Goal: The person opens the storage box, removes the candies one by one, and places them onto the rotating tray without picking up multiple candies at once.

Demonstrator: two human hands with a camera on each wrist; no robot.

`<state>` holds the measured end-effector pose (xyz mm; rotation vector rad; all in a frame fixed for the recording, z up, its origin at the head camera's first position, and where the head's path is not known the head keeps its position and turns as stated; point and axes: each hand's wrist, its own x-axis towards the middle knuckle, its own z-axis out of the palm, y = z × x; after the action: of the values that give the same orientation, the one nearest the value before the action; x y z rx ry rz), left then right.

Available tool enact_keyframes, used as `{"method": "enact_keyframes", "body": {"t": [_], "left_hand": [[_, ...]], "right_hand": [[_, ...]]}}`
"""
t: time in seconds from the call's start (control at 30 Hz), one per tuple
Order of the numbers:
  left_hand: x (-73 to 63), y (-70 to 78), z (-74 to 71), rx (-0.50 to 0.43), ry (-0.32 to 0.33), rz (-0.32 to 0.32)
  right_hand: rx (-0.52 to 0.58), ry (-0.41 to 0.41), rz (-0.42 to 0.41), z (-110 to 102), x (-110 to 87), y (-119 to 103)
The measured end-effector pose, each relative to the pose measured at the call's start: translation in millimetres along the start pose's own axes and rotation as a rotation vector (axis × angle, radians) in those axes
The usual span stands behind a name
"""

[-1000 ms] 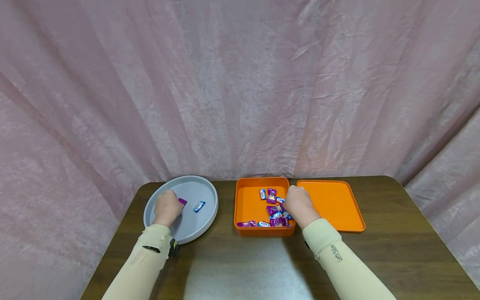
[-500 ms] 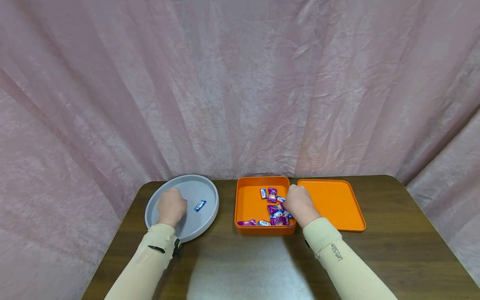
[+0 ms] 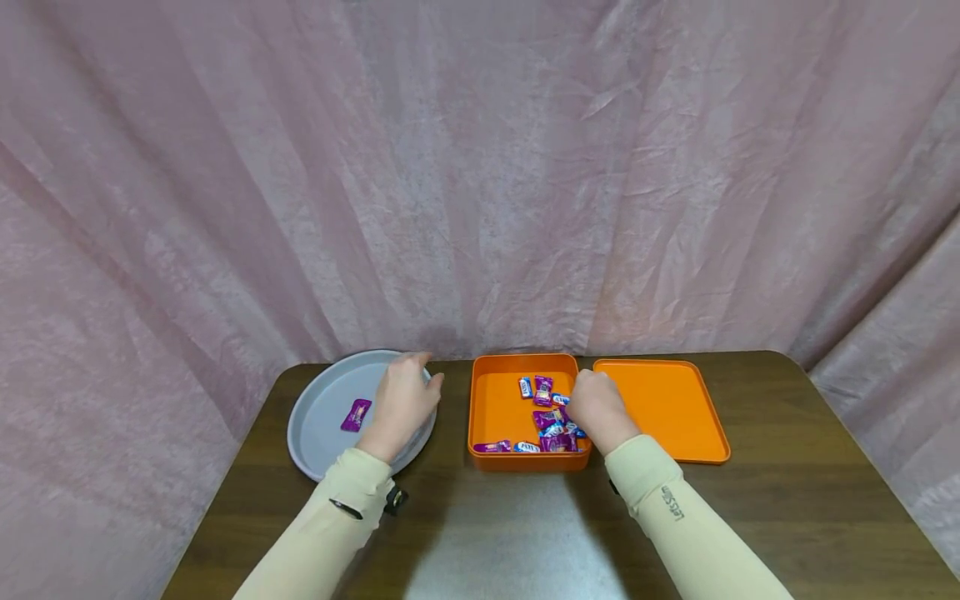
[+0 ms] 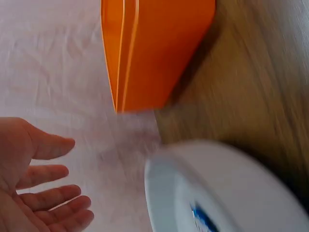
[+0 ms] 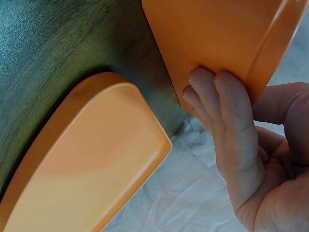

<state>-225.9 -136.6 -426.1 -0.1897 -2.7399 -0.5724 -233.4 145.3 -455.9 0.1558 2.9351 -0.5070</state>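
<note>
My left hand is held above the right side of a round grey tray. Its fingers are spread and loose in the left wrist view, with nothing in them. A purple-wrapped candy lies in the tray, and the left wrist view shows a blue-and-white wrapped candy there too. My right hand grips the right wall of an orange box, thumb over the rim and fingers along the outside. Inside the box are several purple candies and blue-and-white candies, some partly hidden by that hand.
An orange lid lies flat on the brown wooden table, right of the box. A strip of table separates tray and box. Behind the table's far edge hangs a pink curtain.
My left hand has left the purple candy in the tray and moved right, its fingers opening out. It now covers the blue-and-white candy in the head view. The right hand keeps its grip.
</note>
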Motion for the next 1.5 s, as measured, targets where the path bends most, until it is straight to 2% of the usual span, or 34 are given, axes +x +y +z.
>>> {"method": "enact_keyframes", "body": {"t": [0.23, 0.5, 0.6, 0.73, 0.9, 1.07, 1.3, 1.5], "left_hand": [[-6.1, 30.3, 23.2, -0.034, -0.077, 0.145], [-12.8, 60.6, 41.4, -0.018, -0.343, 0.234], [-15.3, 68.2, 49.6, -0.007, -0.409, 0.266], [-19.6, 74.7, 61.0, 0.013, -0.503, 0.250], [-22.6, 79.1, 70.4, 0.032, -0.619, 0.151], [-20.7, 81.0, 71.0, 0.056, -0.634, 0.086], [-22.7, 80.2, 67.9, 0.178, -0.570, 0.161], [-24.3, 80.5, 68.7, 0.205, -0.570, 0.165]], "right_hand": [[-0.006, -0.007, 0.011, -1.8, -1.7, -0.9], [0.002, 0.004, -0.004, -3.3, -3.9, -1.2], [-0.006, 0.009, -0.012, -3.3, -3.9, -1.3], [-0.024, 0.009, -0.019, -2.3, -3.6, -0.9], [-0.040, -0.005, -0.015, -2.9, -3.9, -2.9], [-0.042, -0.004, -0.009, -5.2, -5.0, -6.6], [-0.027, 0.003, 0.001, -4.1, -5.6, -8.4], [-0.021, 0.002, 0.006, -4.1, -5.1, -7.5]]}}
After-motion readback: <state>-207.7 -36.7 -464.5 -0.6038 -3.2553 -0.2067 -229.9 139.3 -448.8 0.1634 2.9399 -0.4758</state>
